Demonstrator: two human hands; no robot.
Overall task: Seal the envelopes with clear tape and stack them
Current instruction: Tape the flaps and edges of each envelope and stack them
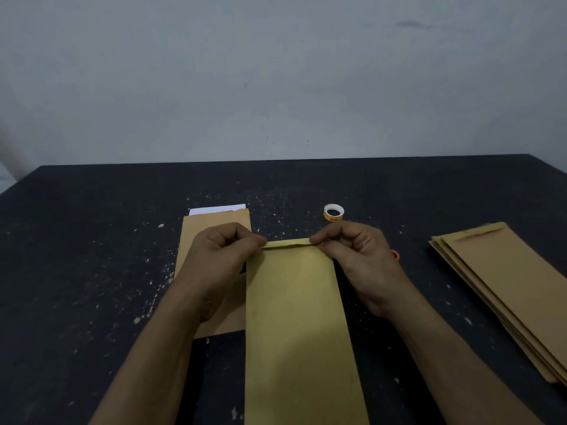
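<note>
At the middle of the dark, speckled surface (92, 240), seen from the head camera, a long yellow envelope (294, 317) lies flat with its length running away from the person. Its far end carries a narrow flap (288, 243) folded over toward the person. That far end lies right between the two hands, and each far corner is held at the fingertips.

The left hand (221, 256) is at the envelope's far left corner. Its fingers (245, 239) are curled in and pressed together with the thumb, pinching the left end of the flap. The right hand (356, 256) is at the far right corner. Its fingers (328, 237) are likewise curled, with the tips pinching the right end of the flap. Neither hand is spread, and both wrists rest low beside the envelope's long edges.

Just beyond the envelope's far right corner, a small roll of tape (333, 212) stands apart from both hands. Left of the envelope, partly under the left hand, lies a brown envelope (214, 228) with a white sheet (217, 209) sticking out of its far end. Well to the envelope's right sits a fanned stack of brown envelopes (506, 286). A small orange thing (396, 255) peeks out from behind the right hand; what it is cannot be told.
</note>
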